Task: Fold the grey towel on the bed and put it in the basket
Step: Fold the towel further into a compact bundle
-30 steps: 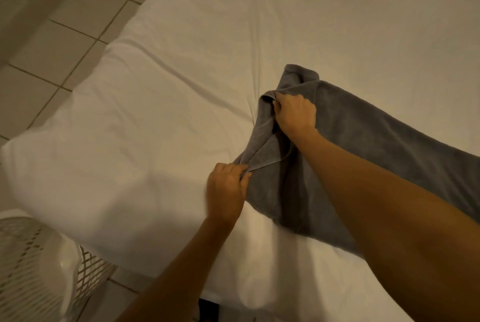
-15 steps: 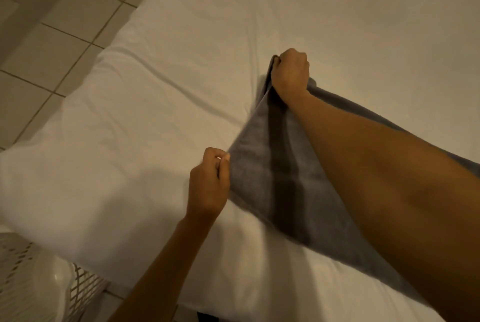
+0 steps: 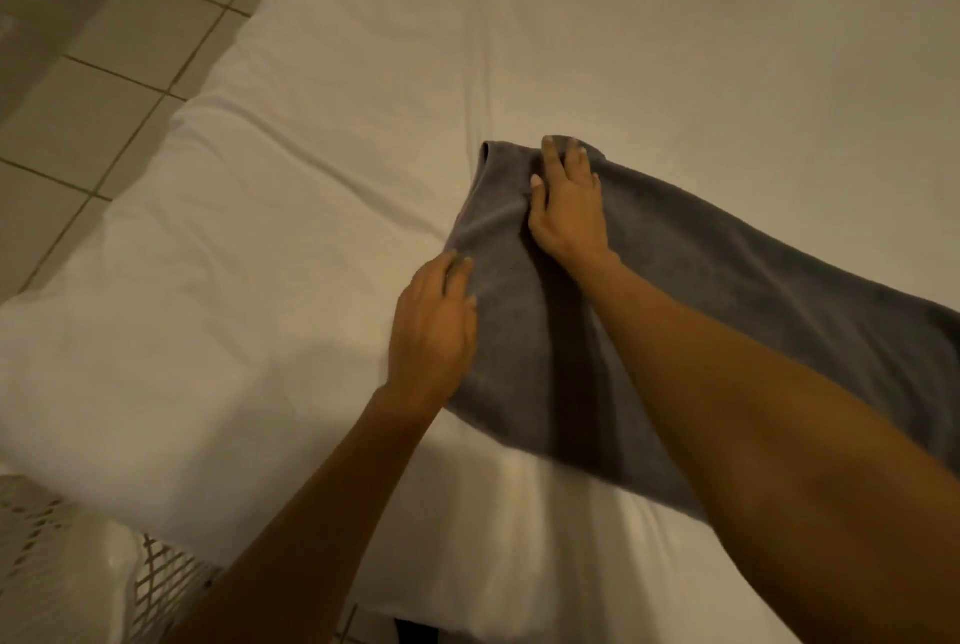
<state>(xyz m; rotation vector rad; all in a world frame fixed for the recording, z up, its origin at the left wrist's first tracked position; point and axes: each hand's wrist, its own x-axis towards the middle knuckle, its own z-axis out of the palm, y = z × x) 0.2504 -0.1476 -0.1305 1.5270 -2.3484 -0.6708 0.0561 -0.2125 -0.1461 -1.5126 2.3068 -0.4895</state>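
Towel: the grey towel (image 3: 727,290) lies flat on the bed (image 3: 311,238), running from the middle of the bed off toward its right side.
Left hand: the left hand (image 3: 434,331) rests on the towel's near left edge, fingers loosely spread, gripping nothing.
Right hand: the right hand (image 3: 569,206) presses flat on the towel's far left end, fingers spread wide.
Basket: the white basket (image 3: 67,570) stands on the floor (image 3: 78,87) beside the bed's near left corner.
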